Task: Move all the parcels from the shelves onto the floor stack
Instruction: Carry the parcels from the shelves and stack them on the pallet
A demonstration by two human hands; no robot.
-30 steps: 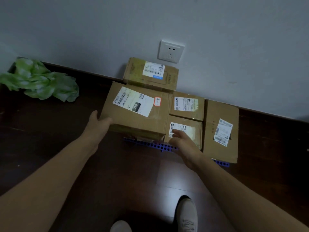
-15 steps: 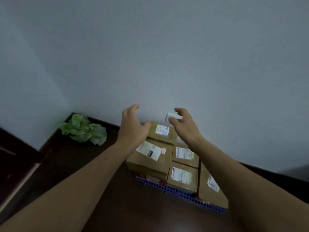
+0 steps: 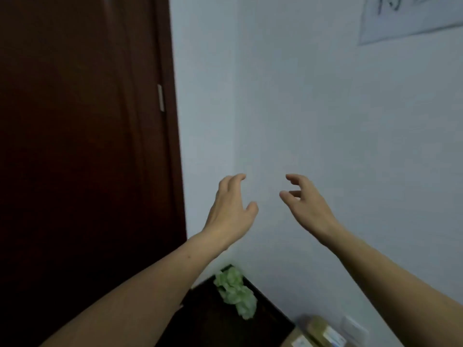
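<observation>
The fingers (image 3: pixel 236 177) of the left hand (image 3: pixel 229 209) are loosely curled and spread a little, thumb held out to the side, and they hold nothing. The fingers of the right hand (image 3: pixel 305 204) are likewise bent and apart, thumb and forefinger separated, with nothing between them. The two hands hang in the air side by side with a gap between them, palms turned partly toward each other, in front of the pale wall (image 3: pixel 325 108). Both bare forearms run down from them to the lower corners of the view.

The parcels (image 3: pixel 317 330) lie well below and to the right of the fingers, at the bottom edge of the view, on the dark floor (image 3: pixel 215 324) against the wall. They are blurred and partly cut off; they look like brown cardboard boxes with white labels, but how many there are cannot be told. Neither hand touches them. A white wall socket (image 3: pixel 353 328) sits just beside them.

A crumpled green bag (image 3: pixel 236 294) lies on the floor in the corner, below the left hand. A dark brown door (image 3: pixel 82 146) fills the left side. A sheet of paper (image 3: pixel 406 16) hangs on the wall at the upper right.
</observation>
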